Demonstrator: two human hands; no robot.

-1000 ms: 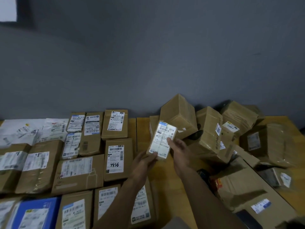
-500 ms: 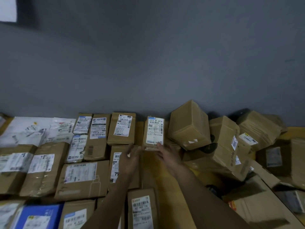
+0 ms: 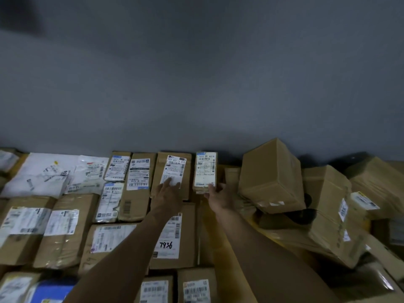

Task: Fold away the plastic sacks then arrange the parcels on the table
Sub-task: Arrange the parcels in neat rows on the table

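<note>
A small narrow brown parcel [image 3: 205, 171] with a white label lies flat against the grey wall, last in the back row. My right hand [image 3: 218, 196] holds its near end, fingers at its front edge. My left hand [image 3: 168, 193] rests with straight fingers on the labelled brown parcel [image 3: 172, 173] just to its left. Rows of labelled cardboard parcels [image 3: 65, 228] cover the left half of the yellow table [image 3: 216, 250]. No plastic sacks are in view.
A jumbled pile of brown boxes [image 3: 271, 176] stands at the right, some tilted on others [image 3: 328, 215]. White mailer bags [image 3: 43, 173] lie at the back left. A blue box [image 3: 52, 291] sits at the near left. The grey wall bounds the table's far side.
The small parcel went from being held up in both hands to lying flat by the wall in the back row. My left hand shifted onto the neighbouring parcel.
</note>
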